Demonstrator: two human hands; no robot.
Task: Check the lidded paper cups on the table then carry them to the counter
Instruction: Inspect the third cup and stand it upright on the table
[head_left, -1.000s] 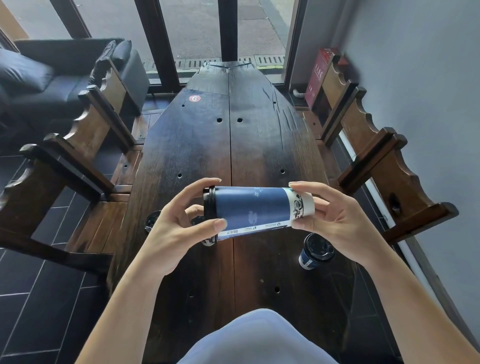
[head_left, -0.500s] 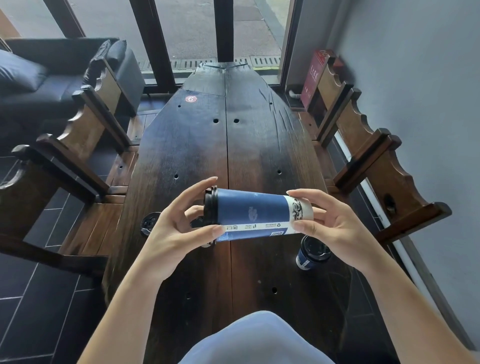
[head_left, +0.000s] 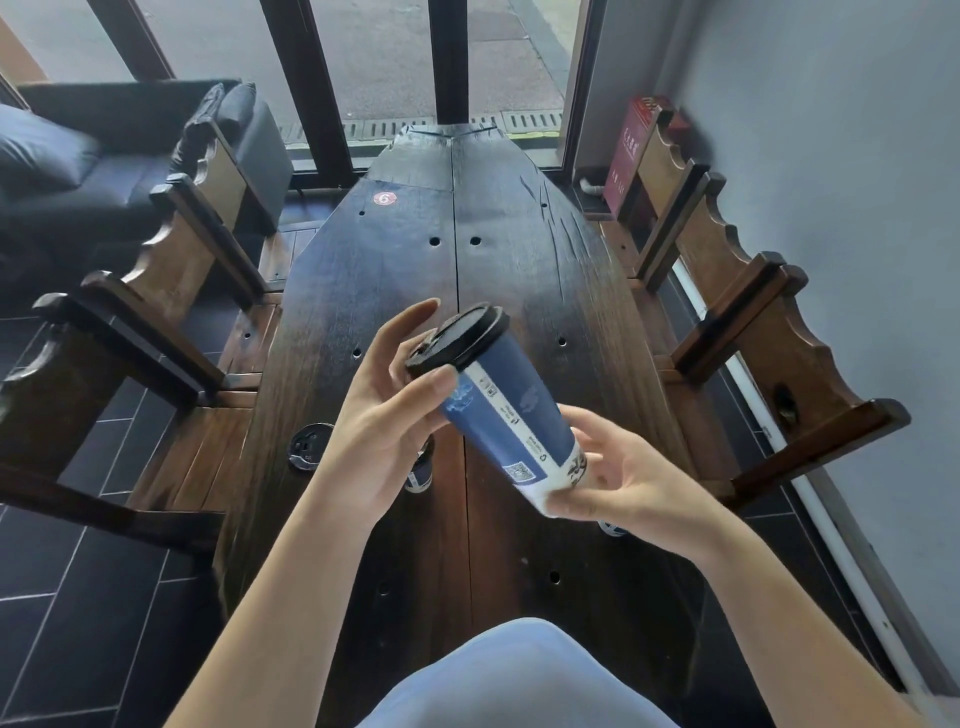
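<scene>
While both hands grasp it above the table (head_left: 395, 270), the lidded blue paper cup (head_left: 511, 410) tilts: left hand (head_left: 379, 426) near lid, right hand (head_left: 623, 478) at base.

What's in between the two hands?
In the head view, a blue paper cup with a black lid, tilted. The left hand grips it near the lid; the right hand holds its bottom.

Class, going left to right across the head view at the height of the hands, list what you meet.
Lid lying on the table → left hand → blue paper cup held tilted → right hand → wooden bench
</scene>
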